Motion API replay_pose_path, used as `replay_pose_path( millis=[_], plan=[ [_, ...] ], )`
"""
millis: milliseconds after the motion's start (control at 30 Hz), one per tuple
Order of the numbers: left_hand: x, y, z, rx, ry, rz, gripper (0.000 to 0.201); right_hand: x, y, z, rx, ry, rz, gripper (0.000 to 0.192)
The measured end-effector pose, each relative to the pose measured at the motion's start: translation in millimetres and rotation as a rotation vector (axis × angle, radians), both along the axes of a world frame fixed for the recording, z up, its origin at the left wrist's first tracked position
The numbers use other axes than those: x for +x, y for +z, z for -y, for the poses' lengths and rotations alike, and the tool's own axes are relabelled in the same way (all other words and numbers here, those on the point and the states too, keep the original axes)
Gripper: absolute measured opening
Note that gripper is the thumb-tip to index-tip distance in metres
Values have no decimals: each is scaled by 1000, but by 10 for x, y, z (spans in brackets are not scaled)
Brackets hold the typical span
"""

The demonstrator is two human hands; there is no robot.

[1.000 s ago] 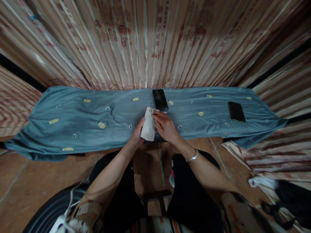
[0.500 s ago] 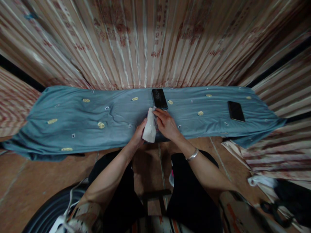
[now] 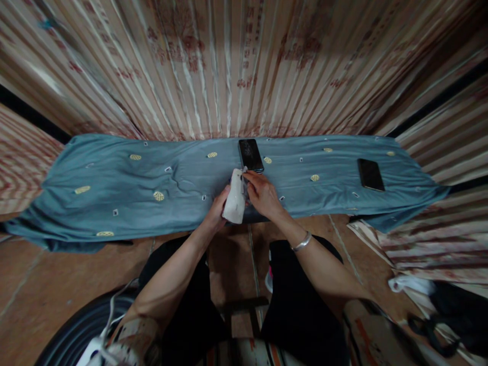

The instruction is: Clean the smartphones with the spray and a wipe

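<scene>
My left hand [image 3: 218, 207] is wrapped round a white, elongated, smooth object [image 3: 235, 201], wider at the end near me; its kind is not clear. At its far end a small dark spot shows. My right hand [image 3: 264, 192] is at the object's right side with fingers pinched on a small pale, crumpled piece [image 3: 245, 169], which looks like cloth or tissue. Both hands are above the near edge of the blue-covered table [image 3: 183, 175]. Just beyond them lies a black phone [image 3: 250, 155].
A second dark phone [image 3: 370, 175] lies on the right part of the table. Pleated, patterned curtains [image 3: 236, 66] close off the back and sides. Below left are a black ribbed round thing [image 3: 61, 338] and a white power strip with cables [image 3: 91, 351].
My right fingers have moved slightly right and away from the white object's far end, uncovering a dark spot there. My left hand keeps its hold, with the object turned very slightly.
</scene>
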State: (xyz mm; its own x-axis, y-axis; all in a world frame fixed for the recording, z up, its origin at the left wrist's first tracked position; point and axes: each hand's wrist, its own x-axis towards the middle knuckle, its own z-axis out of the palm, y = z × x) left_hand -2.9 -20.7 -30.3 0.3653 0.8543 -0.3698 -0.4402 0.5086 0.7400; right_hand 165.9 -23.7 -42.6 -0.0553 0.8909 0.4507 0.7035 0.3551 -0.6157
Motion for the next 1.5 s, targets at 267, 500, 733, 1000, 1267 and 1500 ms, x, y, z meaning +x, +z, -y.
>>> replay_pose_path(
  millis=[267,500,733,1000,1267,1500],
  plan=[
    [-17,29,-6,-5,17,12,43,-16,9,13,-16,0,19,41],
    [-26,-8,-48,-2,54,20,43,-75,-28,41,-7,11,19,38],
    [-34,39,-45,-24,89,-7,38,-165,6,102,10,32,47,38],
    [-23,30,-59,-12,103,-1,40,-175,20,104,10,25,32,38],
    [-13,94,-30,-27,49,4,44,-46,-33,18,-3,-11,24,40],
    [-26,118,-29,-37,35,18,44,-13,-80,-24,-15,-13,13,41]
  ],
)
